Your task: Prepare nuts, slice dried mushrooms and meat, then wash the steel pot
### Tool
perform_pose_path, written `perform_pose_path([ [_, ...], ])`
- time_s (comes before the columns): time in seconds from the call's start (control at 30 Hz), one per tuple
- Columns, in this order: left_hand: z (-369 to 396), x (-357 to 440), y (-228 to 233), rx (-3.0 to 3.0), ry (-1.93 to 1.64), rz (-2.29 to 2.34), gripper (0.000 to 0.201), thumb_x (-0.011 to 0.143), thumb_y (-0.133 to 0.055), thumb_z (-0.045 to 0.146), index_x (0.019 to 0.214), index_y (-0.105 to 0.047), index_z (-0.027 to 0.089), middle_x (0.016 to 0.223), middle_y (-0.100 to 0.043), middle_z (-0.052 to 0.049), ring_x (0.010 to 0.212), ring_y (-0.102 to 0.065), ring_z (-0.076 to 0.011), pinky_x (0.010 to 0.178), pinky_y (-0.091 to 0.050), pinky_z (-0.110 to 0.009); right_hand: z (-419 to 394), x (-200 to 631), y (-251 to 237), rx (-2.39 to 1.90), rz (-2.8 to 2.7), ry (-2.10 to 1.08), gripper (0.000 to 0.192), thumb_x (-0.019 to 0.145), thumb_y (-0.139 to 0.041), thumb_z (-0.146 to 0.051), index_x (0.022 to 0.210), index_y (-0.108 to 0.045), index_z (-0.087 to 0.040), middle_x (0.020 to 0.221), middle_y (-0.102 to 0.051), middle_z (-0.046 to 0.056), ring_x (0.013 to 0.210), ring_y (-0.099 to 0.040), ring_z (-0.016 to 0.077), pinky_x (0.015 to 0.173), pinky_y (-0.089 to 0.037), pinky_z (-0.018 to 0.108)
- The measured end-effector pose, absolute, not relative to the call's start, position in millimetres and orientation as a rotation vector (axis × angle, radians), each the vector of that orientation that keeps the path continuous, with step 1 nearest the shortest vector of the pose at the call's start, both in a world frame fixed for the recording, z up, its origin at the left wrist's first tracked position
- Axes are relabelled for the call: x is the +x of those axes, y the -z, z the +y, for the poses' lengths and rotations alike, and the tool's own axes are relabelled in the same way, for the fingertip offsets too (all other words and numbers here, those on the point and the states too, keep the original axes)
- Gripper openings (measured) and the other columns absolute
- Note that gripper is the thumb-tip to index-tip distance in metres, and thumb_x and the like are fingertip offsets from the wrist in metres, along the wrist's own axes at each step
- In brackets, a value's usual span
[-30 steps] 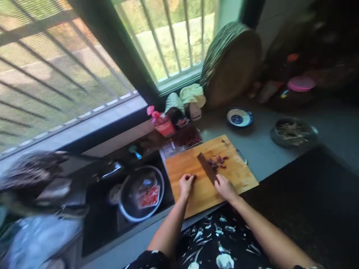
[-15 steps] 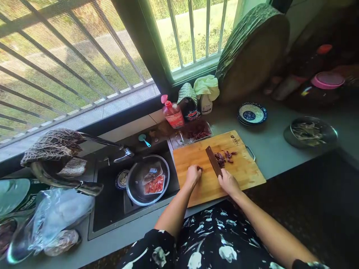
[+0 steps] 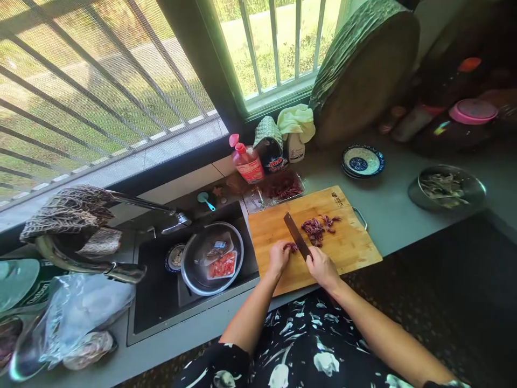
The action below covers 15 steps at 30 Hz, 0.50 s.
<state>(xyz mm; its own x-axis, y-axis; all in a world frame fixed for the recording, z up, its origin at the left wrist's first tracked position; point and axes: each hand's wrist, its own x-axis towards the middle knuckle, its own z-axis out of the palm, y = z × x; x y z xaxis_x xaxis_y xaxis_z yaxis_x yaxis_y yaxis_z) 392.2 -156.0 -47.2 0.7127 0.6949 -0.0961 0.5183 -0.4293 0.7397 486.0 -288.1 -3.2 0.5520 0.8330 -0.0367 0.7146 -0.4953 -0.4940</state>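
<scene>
While the left hand (image 3: 279, 257) stays near the board's left side, the right hand (image 3: 322, 267) has shifted left, bringing the knife (image 3: 297, 236) away from the chopped pieces (image 3: 313, 230) and up beside the dark red piece (image 3: 291, 247). Left fingers: bent, closed on that piece, which lies on the cutting board (image 3: 355, 237). Right fingers: wrapped round the knife's handle end. Blade slants up-left across the board, between the held piece and the chopped heap; contact with the held piece cannot be told at this scale. Judgement: blade and piece now sit together, so this reads as a cutting position, with the left fingertips close to the edge. Chopped heap lies apart, right of the blade. A clear tray (image 3: 286, 187) of similar dark red material stands just beyond the board.
</scene>
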Motion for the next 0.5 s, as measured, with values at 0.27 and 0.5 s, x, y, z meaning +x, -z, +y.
perform_pose_path([
  [0.27, -158, 388, 70, 2.310, -0.337, 0.723, 0.020, 0.082, -0.047, 0.023, 0.091, -0.065, 0.019, 0.097, -0.063, -0.005, 0.091, -0.057, -0.0145, 0.085, -0.045, -0.029, -281, 479, 3, -2.454, -1.329, -0.374, 0.015, 0.081, -0.036, -0.019, 0.087, -0.050, -0.017, 0.083, -0.054, 0.004, 0.069, -0.051, 0.0119, 0.057, -0.032, 0.022],
  [0.5, -156, 385, 81, 2.356, -0.385, 0.687, 0.021, 0.082, -0.046, 0.023, 0.091, -0.065, 0.019, 0.098, -0.063, -0.005, 0.093, -0.057, -0.0136, 0.086, -0.045, -0.027, -281, 478, 10, -2.440, -1.388, -0.411, 0.015, 0.082, -0.034, -0.018, 0.088, -0.047, -0.017, 0.084, -0.054, 0.004, 0.073, -0.052, 0.0127, 0.060, -0.032, 0.022],
])
